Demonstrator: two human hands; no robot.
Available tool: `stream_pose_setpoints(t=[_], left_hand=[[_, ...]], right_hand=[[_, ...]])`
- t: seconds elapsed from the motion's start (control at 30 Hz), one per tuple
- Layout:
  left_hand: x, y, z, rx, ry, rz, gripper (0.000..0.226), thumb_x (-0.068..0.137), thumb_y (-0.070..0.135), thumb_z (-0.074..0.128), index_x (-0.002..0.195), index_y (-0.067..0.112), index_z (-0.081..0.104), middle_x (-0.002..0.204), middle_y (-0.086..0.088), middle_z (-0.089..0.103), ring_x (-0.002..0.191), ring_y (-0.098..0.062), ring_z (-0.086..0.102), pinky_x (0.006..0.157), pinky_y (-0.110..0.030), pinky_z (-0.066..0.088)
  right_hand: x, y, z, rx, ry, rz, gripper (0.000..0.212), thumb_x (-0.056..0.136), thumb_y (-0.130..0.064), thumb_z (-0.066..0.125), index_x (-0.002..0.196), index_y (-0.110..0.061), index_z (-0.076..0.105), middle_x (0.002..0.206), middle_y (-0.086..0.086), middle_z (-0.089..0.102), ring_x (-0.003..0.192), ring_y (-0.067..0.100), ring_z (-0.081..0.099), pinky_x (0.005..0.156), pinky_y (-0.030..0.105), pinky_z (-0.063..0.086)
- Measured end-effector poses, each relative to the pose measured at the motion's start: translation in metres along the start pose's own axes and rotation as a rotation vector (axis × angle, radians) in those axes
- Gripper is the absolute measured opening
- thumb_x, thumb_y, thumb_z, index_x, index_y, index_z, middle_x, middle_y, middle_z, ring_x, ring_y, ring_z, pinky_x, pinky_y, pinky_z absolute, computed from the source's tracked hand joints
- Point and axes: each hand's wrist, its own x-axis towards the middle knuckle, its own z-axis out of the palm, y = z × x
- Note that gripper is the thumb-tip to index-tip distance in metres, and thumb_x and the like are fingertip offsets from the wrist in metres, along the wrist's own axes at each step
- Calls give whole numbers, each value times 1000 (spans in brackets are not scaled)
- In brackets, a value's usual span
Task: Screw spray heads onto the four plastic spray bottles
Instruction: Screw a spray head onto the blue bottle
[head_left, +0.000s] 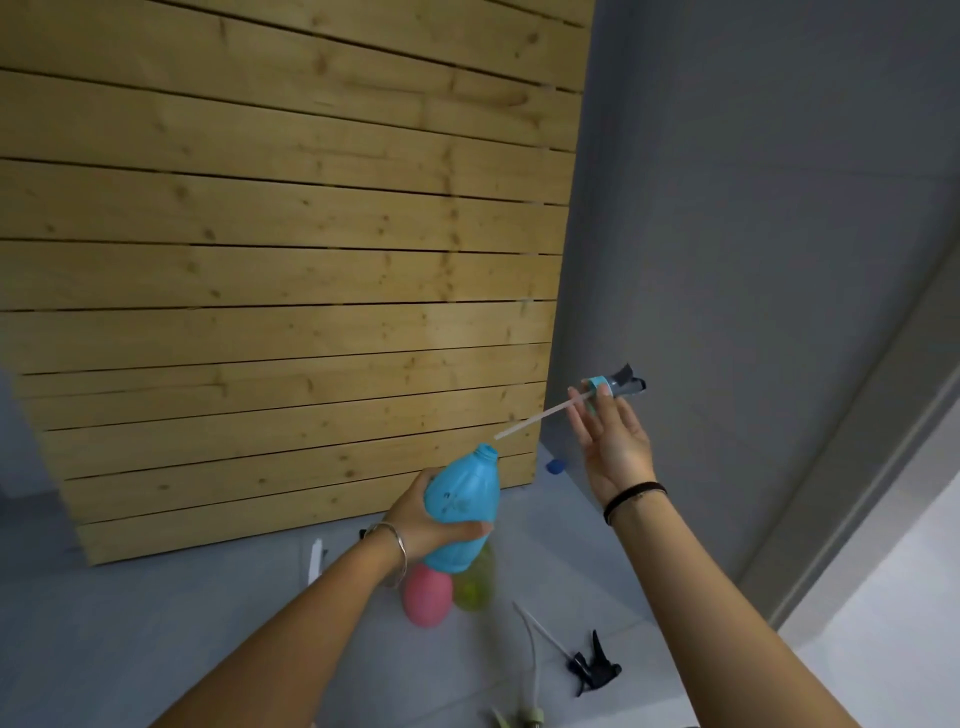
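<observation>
Left hand is gripping blue bottle, right hand pinching spray head; pink bottle and green bottle are lying under the left.

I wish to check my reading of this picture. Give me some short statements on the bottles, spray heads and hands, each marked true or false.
1. The left hand holds the blue bottle. True.
2. The spray head in the right hand is screwed onto the blue bottle. False: its tube is outside the mouth.
3. A pink bottle is on the floor. True.
4. The black head sits on the pink bottle. False: it lies apart on the floor.
</observation>
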Motion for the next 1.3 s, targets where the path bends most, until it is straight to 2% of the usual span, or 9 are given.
stream_pose_setpoints(t=[0.1, 0.23, 0.33, 0.43, 0.53, 0.73, 0.93, 1.13, 1.3], left_hand=[[0, 0, 0, 16, -16, 3, 84, 36, 45, 87, 109, 38, 45, 107, 9, 63, 96, -10, 62, 69, -22, 53], [-1, 2, 2, 12, -40, 24, 80, 38, 44, 89, 106, 41, 46, 106, 10, 64, 94, -8, 63, 62, -17, 52], [1, 6, 5, 12, -31, 52, 77, 40, 44, 89, 106, 42, 49, 106, 10, 66, 94, -8, 65, 61, -17, 53], [2, 10, 6, 7, -15, 58, 76, 41, 45, 88, 107, 43, 50, 105, 9, 66, 93, -9, 65, 62, -19, 53], [2, 9, 2, 22, -30, 36, 76, 42, 44, 88, 109, 41, 52, 106, 9, 66, 94, -10, 65, 66, -22, 55], [2, 10, -3, -122, 72, -16, 91, 33, 55, 85, 115, 33, 53, 107, 6, 65, 89, -11, 67, 58, -20, 55], [10, 24, -6, -553, 171, -196, 69, 76, 63, 56, 116, 7, 62, 113, -16, 68, 106, -30, 65, 97, -50, 49], [5, 28, 2, -623, 71, -214, 52, 89, 49, 49, 134, 24, 40, 130, -11, 53, 112, -32, 58, 82, -48, 55], [5, 32, -1, -684, -53, -151, 56, 79, 35, 65, 127, 10, 55, 111, -6, 69, 102, -19, 65, 71, -28, 59]], right_hand=[[-1, 4, -1, -40, 13, -9, 16, 94, -16, 53, 106, -6, 56, 106, 9, 64, 106, 22, 64, 91, 29, 52], [-6, 20, -1, -336, -53, 59, 55, 88, -18, 62, 136, -3, 41, 110, 9, 68, 97, 15, 66, 81, 17, 54], [-8, 38, -2, -598, -185, 166, 64, 83, -24, 69, 138, -4, 42, 132, 12, 58, 115, 19, 60, 105, 33, 45], [-10, 44, -2, -720, -284, 197, 58, 81, -26, 71, 130, -2, 51, 124, 12, 64, 115, 21, 62, 105, 38, 46], [-10, 43, -4, -730, -382, 175, 39, 84, -17, 68, 117, -1, 60, 108, 13, 71, 97, 17, 69, 89, 26, 55], [-4, 49, -7, -647, -303, 191, 61, 83, -22, 68, 133, 4, 45, 130, 20, 59, 122, 31, 56, 109, 46, 40], [0, 56, -5, -504, -226, 165, 41, 88, -23, 62, 122, -2, 59, 122, 14, 67, 114, 22, 63, 104, 33, 45], [6, 62, -8, -364, -106, 202, 58, 87, -25, 64, 138, -4, 44, 134, 13, 57, 120, 23, 57, 108, 38, 41], [9, 56, -15, -369, -128, 245, 23, 88, -27, 62, 103, -10, 66, 121, 12, 67, 109, 20, 64, 96, 31, 48]])
